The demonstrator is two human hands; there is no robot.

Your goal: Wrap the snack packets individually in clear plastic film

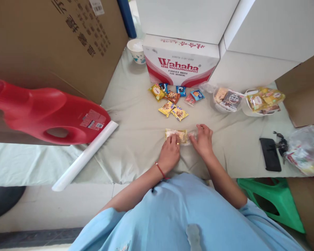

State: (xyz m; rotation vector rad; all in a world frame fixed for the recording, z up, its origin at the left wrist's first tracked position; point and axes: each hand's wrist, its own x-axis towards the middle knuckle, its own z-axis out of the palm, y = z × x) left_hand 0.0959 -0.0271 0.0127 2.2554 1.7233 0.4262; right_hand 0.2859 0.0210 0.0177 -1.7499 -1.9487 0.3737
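Observation:
A small yellow-edged, see-through snack packet [183, 135] lies flat on the cloth in front of me. My left hand [170, 151] rests over its near edge, fingers together and pressing on it. My right hand [203, 142] is just to the right, palm down, with thumb and fingers apart and curved. Its thumb touches a crumpled piece of clear plastic [192, 134] beside the packet; whether the two are joined I cannot tell. Beyond both hands lie two yellow cookie packets [180, 113] and several other small wrapped snacks [173, 97].
A Wahaha carton [181, 62] stands behind the snacks, with a paper cup [136, 52] at its left. Two snack-filled tubs [222, 106], a black phone [270, 155] and a plastic bag [307, 150] are on the right. A red jug [52, 111] and white roll [86, 155] occupy the left.

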